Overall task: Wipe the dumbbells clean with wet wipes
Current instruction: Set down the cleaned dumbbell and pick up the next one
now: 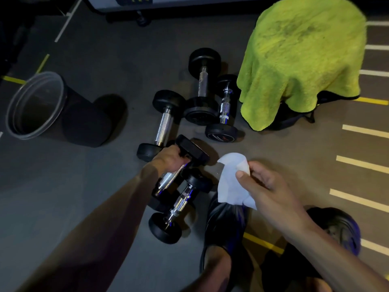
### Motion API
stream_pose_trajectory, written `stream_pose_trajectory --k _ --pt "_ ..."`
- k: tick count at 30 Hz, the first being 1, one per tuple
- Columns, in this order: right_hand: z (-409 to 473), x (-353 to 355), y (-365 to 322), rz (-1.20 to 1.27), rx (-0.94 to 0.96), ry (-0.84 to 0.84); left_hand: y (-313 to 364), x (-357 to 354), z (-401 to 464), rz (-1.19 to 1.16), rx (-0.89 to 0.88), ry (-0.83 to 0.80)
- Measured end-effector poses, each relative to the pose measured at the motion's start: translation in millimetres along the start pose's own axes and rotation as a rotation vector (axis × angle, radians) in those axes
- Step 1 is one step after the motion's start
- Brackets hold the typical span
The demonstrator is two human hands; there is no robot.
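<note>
— Dark gym floor (105, 60) all round, with pale and yellow stripes painted along the right side. What's lying about?

— An open bin (35, 106) stands at the left, well apart from the weights. At the upper right a green towel (301, 55) is draped over something dark that I cannot make out, and its edge hangs just beside the nearest dumbbell.

— How many dumbbells?

— Three dumbbells on the floor (202, 85) lie in a close group in the middle, black ends and shiny handles, two of them touching. A small dumbbell (176, 205) lies nearer the person, partly under the one being held. Two dark shoes (227, 216) show at the bottom right, one of them partly behind the wipe.

— And the hands?

— The left hand (168, 159) grips the held dumbbell (189, 152) at the top of its handle, just under the upper black end, fingers curled tight round the bar. That dumbbell is tilted, its lower end down among the small one.

— The other?

— The right hand (263, 186) pinches a white wet wipe (231, 184) between thumb and fingertips; the rest of its fingers are loosely bent. The wipe hangs open, just beside the held dumbbell's upper end, not touching it
</note>
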State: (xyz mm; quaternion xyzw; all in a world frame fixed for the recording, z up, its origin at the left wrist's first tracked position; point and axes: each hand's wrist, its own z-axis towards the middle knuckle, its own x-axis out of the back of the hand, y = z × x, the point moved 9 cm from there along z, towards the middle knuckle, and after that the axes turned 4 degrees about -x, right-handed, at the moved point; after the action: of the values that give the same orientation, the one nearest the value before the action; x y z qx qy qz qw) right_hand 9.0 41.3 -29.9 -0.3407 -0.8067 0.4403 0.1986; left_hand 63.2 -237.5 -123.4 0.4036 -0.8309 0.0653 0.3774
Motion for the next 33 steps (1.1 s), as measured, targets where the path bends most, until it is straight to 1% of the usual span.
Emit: stream_pose_trajectory --k 5,9,14,18,21,23,25,27,30,33 --pt "3 7 3 0.001 -0.002 0.024 -6 -6 -1 -0.003 -0.028 0.011" --pt "5 13 4 0.015 -0.003 0.037 -8 -6 -3 0.048 -0.068 0.042" --pt "3 13 0 0.000 -0.001 0.037 -3 -7 -21 -0.017 -0.135 0.057" --pt "2 16 -2 0.016 0.024 0.050 13 20 -44 -0.150 -0.209 0.158" --pt "1 20 -1 0.012 0.025 0.070 28 40 -62 -0.335 -0.296 0.231" --pt "1 26 -8 0.038 0.050 0.101 50 60 -83 -0.425 -0.370 0.309" --pt "1 35 -25 0.051 0.111 0.136 78 83 -103 -0.495 -0.493 0.361" --pt "2 46 -48 0.092 0.167 0.166 109 112 -122 -0.680 -0.606 0.386" --pt "0 73 -88 0.164 0.251 0.236 157 155 -142 -0.845 -0.770 0.426" --pt "-9 107 -131 0.179 0.365 0.340 209 199 -150 -1.037 -0.874 0.487"
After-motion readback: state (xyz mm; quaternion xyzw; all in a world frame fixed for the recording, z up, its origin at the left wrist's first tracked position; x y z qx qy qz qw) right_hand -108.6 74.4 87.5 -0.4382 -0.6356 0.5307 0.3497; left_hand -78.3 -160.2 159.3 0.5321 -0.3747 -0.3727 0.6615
